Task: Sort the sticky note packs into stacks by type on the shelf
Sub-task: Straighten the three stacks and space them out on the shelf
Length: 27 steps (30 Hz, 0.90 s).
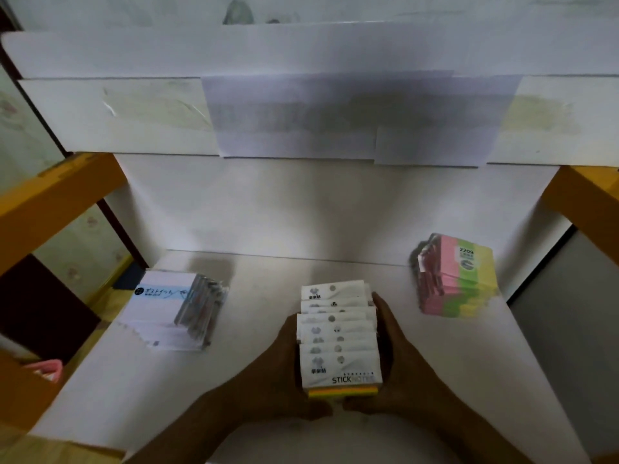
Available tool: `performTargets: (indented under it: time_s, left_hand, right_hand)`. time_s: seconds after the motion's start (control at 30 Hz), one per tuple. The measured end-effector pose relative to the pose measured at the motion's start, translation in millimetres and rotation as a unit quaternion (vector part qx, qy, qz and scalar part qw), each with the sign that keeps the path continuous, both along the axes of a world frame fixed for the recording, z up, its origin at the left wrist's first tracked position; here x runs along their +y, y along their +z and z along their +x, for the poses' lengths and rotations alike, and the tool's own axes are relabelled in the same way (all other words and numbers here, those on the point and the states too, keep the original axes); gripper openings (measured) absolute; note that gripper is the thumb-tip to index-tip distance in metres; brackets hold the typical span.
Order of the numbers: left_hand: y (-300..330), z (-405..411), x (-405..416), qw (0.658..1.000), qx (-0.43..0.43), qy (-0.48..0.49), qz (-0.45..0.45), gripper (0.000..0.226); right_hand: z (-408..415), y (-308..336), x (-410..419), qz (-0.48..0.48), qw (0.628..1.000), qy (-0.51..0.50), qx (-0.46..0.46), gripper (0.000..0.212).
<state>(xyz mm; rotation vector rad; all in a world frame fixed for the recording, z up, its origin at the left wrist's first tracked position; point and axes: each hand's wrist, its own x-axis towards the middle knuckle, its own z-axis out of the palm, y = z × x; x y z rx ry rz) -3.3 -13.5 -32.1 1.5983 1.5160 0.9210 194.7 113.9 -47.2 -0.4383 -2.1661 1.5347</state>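
A stack of several white-wrapped sticky note packs point(338, 336) marked STICK NOTES stands at the front middle of the white shelf point(254, 289). My left hand point(268, 373) holds its left side and my right hand point(402, 356) holds its right side, thumbs meeting under the front edge. A stack of white packs with a blue label point(170, 309) lies at the left. At the right stands a stack of pink, green and yellow packs point(459, 279) labelled 2209.
Orange shelf posts rise at the left point(50, 199) and right point(589, 202). White paper sheets point(335, 118) cover the shelf above. A pink object point(47, 370) lies low at the left, off the shelf.
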Motion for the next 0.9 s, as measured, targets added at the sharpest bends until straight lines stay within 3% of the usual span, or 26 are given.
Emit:
performTargets:
  time_s: [0.13, 0.33, 0.53, 0.73, 0.8, 0.9]
  left_hand:
    - [8.7, -3.6, 4.2, 1.000, 0.018, -0.017, 0.007, 0.113]
    - [16.1, -5.4, 12.5, 0.999, 0.004, -0.019, -0.027, 0.123]
    - [17.5, -5.6, 13.5, 0.999, 0.034, -0.031, -0.019, 0.112]
    - [10.3, -4.5, 14.8, 0.999, 0.033, 0.003, 0.002, 0.107]
    - [13.0, -3.2, 17.1, 1.000, -0.007, 0.017, 0.002, 0.092]
    - [27.5, -2.3, 18.7, 0.985, -0.140, 0.090, -0.044, 0.075]
  right_hand:
    - [-2.8, 6.3, -1.1, 0.016, 1.000, -0.003, -0.019, 0.113]
    - [-7.6, 15.9, 5.8, -0.002, 0.999, 0.010, -0.048, 0.114]
    - [-4.2, 14.9, 6.4, -0.043, 0.996, 0.044, -0.071, 0.133]
    - [-6.7, 17.6, 2.9, -0.045, 0.998, -0.006, -0.036, 0.104]
    - [-9.1, 19.8, -1.0, -0.060, 0.997, -0.041, -0.011, 0.097]
    - [-21.8, 27.5, -3.2, -0.103, 0.992, -0.069, -0.001, 0.088]
